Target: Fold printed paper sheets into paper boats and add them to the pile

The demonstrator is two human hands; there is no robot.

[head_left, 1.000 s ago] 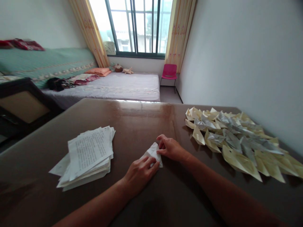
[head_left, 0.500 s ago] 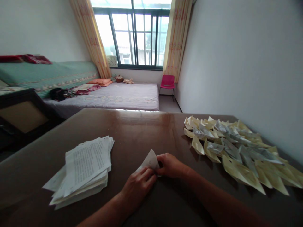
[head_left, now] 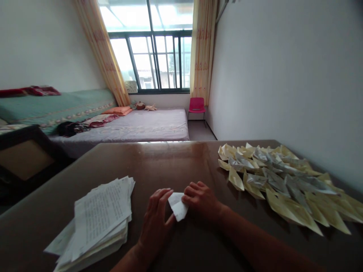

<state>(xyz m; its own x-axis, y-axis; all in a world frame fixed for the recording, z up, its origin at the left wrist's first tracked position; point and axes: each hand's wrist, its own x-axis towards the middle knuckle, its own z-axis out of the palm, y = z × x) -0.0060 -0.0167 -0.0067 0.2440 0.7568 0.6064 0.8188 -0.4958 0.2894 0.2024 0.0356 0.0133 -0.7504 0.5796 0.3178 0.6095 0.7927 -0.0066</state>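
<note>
A small folded piece of white printed paper (head_left: 178, 206) is held between both hands just above the dark brown table (head_left: 170, 162). My left hand (head_left: 155, 223) pinches its left edge with the fingers curled upward. My right hand (head_left: 200, 200) grips its right side, fingers bent over the fold. A stack of printed sheets (head_left: 96, 219) lies to the left of my hands. To the right spreads a pile of folded paper boats (head_left: 278, 181), cream and grey.
A dark wooden chair back (head_left: 25, 158) stands at the table's left. Beyond the table are a bed with a purple sheet (head_left: 136, 126), a small pink chair (head_left: 197, 105) by the window and a white wall on the right.
The camera has tilted upward, so the table sits lower in view. The folded paper has been turned and lifted slightly between the hands; my left fingers now stand upright at its edge.
</note>
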